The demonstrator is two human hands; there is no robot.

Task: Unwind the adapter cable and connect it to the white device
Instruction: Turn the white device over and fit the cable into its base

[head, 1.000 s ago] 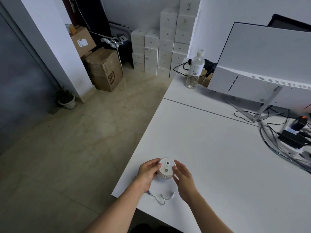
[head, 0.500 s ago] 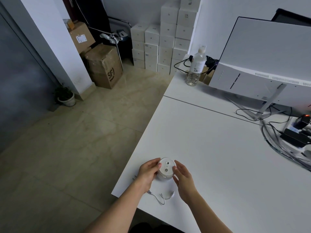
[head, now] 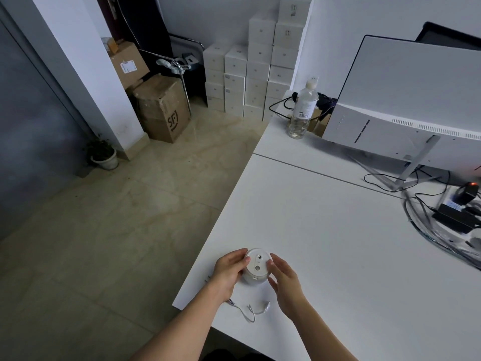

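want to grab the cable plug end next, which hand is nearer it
Right. The right hand hovers just above the cable plug end; the left hand grips the white device, farther off.

Only legible text: "SF" printed in dark ink on side of the cardboard box on the floor. Labels on the upper box, water bottle and stacked white boxes: too small/blurry to read.

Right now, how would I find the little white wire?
Start at the near corner of the white desk, where two hands cup a round white device. Just nearer than it lies the adapter cable: thin, white, loosely curled, touching nothing but the desk.
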